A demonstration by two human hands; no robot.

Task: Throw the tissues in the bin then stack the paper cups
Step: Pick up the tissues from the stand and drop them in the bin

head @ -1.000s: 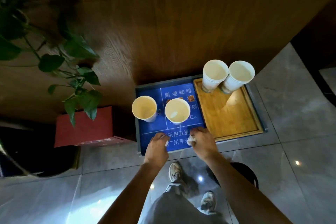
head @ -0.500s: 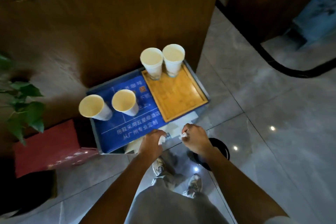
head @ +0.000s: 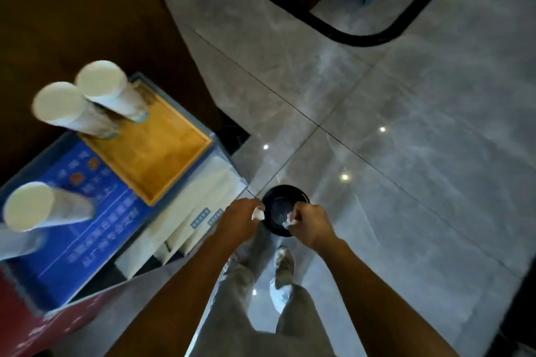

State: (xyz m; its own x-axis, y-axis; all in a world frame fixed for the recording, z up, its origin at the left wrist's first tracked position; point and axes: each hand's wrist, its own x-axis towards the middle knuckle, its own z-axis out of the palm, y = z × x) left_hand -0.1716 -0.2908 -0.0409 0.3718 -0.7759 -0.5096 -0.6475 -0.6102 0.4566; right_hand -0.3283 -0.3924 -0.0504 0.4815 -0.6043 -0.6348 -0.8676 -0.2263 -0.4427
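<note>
We see 2 small white tissues, one (head: 257,214) pinched in the closed fingers of the left hand (head: 237,222), the other (head: 289,222) gripped by the closed right hand (head: 311,226). Both hang over the round black bin (head: 280,197) on the grey floor (head: 391,124). To the left, 3 paper cups (head: 62,107) stand apart on the table (head: 95,211), 2 of them on the wooden tray (head: 162,151).

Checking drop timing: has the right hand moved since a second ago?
Yes. The right hand, clutching a tissue, has left the blue table edge and is now over the black bin on the floor.
</note>
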